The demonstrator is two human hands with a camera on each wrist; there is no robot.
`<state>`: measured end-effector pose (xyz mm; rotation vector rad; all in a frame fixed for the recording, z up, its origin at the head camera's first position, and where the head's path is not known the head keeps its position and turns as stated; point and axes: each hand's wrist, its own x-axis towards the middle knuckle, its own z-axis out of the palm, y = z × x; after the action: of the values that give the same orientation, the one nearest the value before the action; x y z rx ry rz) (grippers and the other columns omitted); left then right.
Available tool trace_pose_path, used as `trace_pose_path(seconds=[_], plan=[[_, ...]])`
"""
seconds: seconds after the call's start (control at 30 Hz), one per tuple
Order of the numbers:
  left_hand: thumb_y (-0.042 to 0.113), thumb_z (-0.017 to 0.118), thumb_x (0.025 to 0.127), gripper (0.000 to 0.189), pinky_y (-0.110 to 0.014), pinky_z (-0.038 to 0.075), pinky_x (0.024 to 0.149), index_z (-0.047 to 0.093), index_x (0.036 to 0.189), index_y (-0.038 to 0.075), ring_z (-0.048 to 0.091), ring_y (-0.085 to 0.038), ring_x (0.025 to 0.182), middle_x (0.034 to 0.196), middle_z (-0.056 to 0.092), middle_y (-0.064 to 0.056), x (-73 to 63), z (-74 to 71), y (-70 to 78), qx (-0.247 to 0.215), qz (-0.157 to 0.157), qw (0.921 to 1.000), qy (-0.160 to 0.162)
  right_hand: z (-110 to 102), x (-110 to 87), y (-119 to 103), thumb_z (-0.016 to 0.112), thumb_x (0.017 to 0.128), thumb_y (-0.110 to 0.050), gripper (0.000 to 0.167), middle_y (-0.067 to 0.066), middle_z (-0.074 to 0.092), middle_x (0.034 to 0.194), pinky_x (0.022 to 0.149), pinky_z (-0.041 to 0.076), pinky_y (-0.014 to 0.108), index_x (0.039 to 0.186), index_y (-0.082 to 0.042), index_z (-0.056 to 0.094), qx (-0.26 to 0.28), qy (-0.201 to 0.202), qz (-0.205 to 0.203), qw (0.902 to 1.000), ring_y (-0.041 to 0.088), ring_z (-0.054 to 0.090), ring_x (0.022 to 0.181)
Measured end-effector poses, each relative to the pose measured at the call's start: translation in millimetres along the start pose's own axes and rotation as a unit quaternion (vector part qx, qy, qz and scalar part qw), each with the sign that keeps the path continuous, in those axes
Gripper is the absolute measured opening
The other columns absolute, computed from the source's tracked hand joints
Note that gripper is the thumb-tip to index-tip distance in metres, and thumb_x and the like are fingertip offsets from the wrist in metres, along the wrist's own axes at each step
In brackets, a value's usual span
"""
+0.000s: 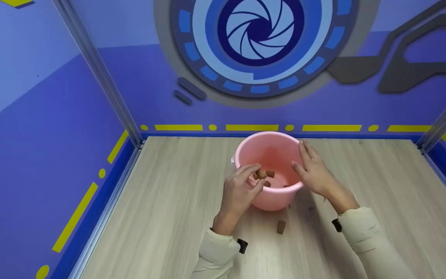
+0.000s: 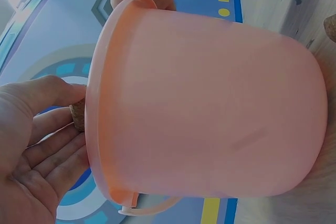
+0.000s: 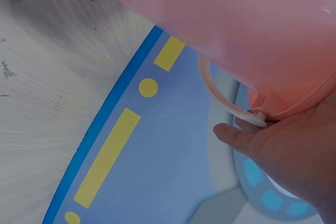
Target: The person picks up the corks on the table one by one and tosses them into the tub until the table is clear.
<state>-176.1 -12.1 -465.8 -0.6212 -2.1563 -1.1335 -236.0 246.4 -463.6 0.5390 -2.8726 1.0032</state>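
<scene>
A pink bucket (image 1: 273, 199) stands upright on the wooden table, with several brown corks (image 1: 270, 174) lying on its bottom. Over the near left part of its mouth, my left hand (image 1: 240, 192) pinches a cork (image 2: 78, 115) between thumb and fingertips. The lower part of that cork is hidden behind the rim in the left wrist view. At the right side of the bucket, my right hand (image 1: 319, 176) holds the rim, thumb on the inside and fingers along the outside, close to where the handle (image 3: 210, 82) joins.
One more cork (image 1: 281, 227) stands on the table (image 1: 161, 217) in front of the bucket. A blue printed panel (image 1: 192, 112) rises behind the bucket, and another wall panel (image 1: 33, 155) closes off the left side. Metal posts (image 1: 103, 73) run along the corners.
</scene>
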Motion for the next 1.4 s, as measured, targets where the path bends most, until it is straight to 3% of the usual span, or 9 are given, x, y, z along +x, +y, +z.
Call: trace_pose_path(seconds=[0.17,0.27,0.53,0.77,1.13,1.4], plan=[[0.010,0.091,0.085,0.038,-0.029,0.060,0.088,0.079,0.119,0.001,0.075,-0.023,0.102,0.116,0.077,-0.010,-0.5,-0.9,1.2,0.011,-0.009,0.9999,-0.005,1,0.0,0,0.048,0.113,-0.036,0.080,0.032,0.004,0.172,0.122,0.015,0.071,0.165,0.009,0.008,-0.002,-0.001,0.000,1.0000,0.054,0.009,0.156],[0.011,0.091,0.085,0.038,-0.029,0.060,0.089,0.079,0.119,0.002,0.075,-0.022,0.105,0.116,0.078,-0.010,-0.3,-1.1,1.1,0.010,-0.008,0.9999,-0.003,1,-0.3,0,0.048,0.113,-0.037,0.080,0.032,0.004,0.172,0.123,0.015,0.071,0.165,0.009,0.008,-0.002,-0.002,0.001,1.0000,0.054,0.009,0.156],[0.006,0.092,0.083,0.038,-0.031,0.061,0.089,0.079,0.119,0.001,0.075,-0.023,0.105,0.116,0.077,-0.010,-0.1,-2.5,2.1,0.000,-0.004,1.0000,-0.004,-1,-0.6,-2,0.047,0.113,-0.040,0.081,0.031,0.004,0.173,0.121,0.016,0.072,0.166,0.008,0.008,-0.004,-0.004,0.005,1.0000,0.055,0.010,0.156],[0.007,0.091,0.084,0.037,-0.024,0.061,0.077,0.078,0.119,0.001,0.075,-0.019,0.097,0.116,0.078,-0.010,-1.3,-4.0,1.9,-0.007,0.001,1.0000,-0.005,-2,-0.8,-3,0.047,0.113,-0.041,0.082,0.030,0.003,0.173,0.121,0.016,0.073,0.167,0.005,0.005,0.001,-0.006,0.010,0.9999,0.055,0.009,0.156],[0.002,0.091,0.081,0.038,-0.032,0.060,0.091,0.079,0.117,0.001,0.074,-0.022,0.106,0.115,0.078,-0.009,-7.4,-7.4,2.6,-0.025,0.015,0.9995,0.013,-1,0.1,-1,0.048,0.113,-0.040,0.082,0.031,0.002,0.173,0.123,0.011,0.071,0.166,0.007,0.006,0.002,-0.008,0.012,0.9999,0.054,0.005,0.157],[0.000,0.091,0.081,0.037,-0.031,0.062,0.086,0.079,0.116,0.000,0.075,-0.021,0.100,0.115,0.078,-0.010,-12.2,-11.1,4.9,-0.035,0.029,0.9987,0.025,-1,-0.4,-2,0.048,0.113,-0.037,0.080,0.032,0.004,0.172,0.123,0.013,0.071,0.165,0.009,0.009,-0.001,-0.001,0.003,1.0000,0.055,0.008,0.156]])
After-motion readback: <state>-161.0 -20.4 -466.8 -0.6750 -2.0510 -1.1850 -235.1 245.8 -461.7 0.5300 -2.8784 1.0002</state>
